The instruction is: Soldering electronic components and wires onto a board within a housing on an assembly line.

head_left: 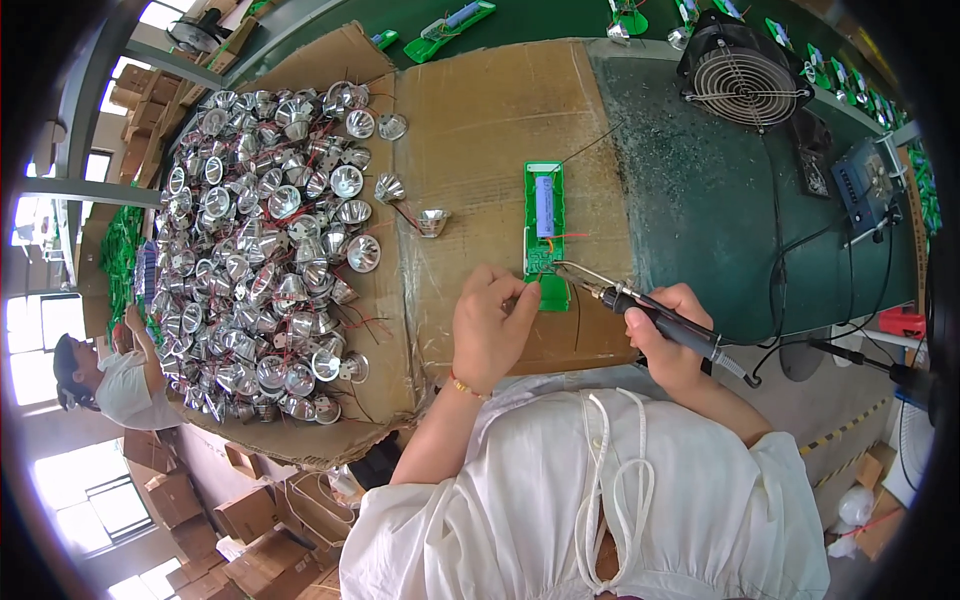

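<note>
A long green plastic housing (530,200) lies lengthwise on the cardboard before me, with a purple battery cell (545,208) in its upper half. Below the cell sits a small green circuit board (542,258), with a red and a dark wire sticking out. My right hand (672,338) grips the black handle of a soldering iron (690,334), whose metal tip reaches the board from the right. At the housing's lower left, my left hand (492,322) has thumb and forefinger pinched together close to the board; whatever they hold is too small to make out.
A large heap of silver reflector cups (270,240) with thin wires covers the left cardboard; two cups lie apart near its edge. Farther right stand a round-grilled fan (745,88) and a blue soldering station (865,185) with trailing cables. Green housings line the far belt. Another person (115,385) works at left.
</note>
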Motion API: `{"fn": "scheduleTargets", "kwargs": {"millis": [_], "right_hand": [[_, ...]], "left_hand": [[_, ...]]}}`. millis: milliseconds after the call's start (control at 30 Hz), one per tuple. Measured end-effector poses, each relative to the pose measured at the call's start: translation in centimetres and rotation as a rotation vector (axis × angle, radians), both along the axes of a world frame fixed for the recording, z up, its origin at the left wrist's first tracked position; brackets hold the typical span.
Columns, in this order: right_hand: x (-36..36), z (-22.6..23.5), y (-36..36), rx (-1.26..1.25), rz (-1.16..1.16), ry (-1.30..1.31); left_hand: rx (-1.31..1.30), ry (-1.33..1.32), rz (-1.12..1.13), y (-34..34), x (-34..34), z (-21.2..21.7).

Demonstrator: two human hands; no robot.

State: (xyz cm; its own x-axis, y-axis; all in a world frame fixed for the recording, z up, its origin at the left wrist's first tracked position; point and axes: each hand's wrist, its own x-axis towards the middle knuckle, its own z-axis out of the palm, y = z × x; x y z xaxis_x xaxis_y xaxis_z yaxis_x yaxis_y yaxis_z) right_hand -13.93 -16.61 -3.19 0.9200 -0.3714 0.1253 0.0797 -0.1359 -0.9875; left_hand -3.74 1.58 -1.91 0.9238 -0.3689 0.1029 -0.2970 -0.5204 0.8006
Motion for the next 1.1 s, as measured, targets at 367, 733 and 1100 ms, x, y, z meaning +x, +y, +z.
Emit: {"fn": "scheduleTargets", "kwargs": {"millis": [367,733,1100], "right_hand": [[0.2,0.5,-0.2,-0.012,0.018,-0.003],[0.0,1.5,0.0,0.138,-0.053,0.015],[0.6,0.8,0.0,0.222,-0.057,0.015]], "left_hand": [[-0.012,0.109,-0.011,-0.1,0.3,0.2],[0.027,0.111,-0.038,0.2,0.6,0.3],[-0.056,0.222,0.047,-0.2,0.5,0.5]]}}
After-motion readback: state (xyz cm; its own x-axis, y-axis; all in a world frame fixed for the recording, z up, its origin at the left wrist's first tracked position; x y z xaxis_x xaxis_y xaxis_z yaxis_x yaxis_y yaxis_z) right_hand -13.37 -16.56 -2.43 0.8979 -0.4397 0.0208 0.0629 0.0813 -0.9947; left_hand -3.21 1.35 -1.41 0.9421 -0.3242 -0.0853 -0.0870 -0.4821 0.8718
